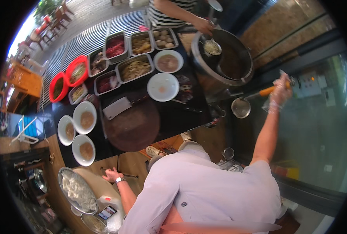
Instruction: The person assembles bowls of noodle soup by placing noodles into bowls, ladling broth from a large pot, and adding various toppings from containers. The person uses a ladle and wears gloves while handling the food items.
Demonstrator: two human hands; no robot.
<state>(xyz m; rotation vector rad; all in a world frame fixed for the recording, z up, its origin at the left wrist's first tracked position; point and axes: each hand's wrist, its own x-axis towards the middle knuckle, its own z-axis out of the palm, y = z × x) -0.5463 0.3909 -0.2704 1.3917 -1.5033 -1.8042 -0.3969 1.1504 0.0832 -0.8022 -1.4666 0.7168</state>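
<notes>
At the right, my gloved right hand (pixel 280 89) grips the orange handle (pixel 267 91) of a metal-shafted tool. A small round strainer (pixel 240 107) is near the shaft; whether they are joined is unclear. My left hand (pixel 113 175), with a watch at its wrist, is low at the left with fingers apart, beside a basin of white noodles (pixel 78 191). On the black table lie a round cutting board (pixel 132 125) and a cleaver (pixel 117 107). White bowls (pixel 87 118) with pale contents are at the left; another white bowl (pixel 163 87) is near the pot.
A large steel pot (pixel 234 58) stands at the table's right; a co-worker's hand (pixel 204 27) holds a noodle-filled strainer (pixel 212 47) over it. Metal trays (pixel 135 68) of food and red baskets (pixel 78 71) line the far side. A phone (pixel 107 212) lies lower left. A glass pane (pixel 313 122) borders the right.
</notes>
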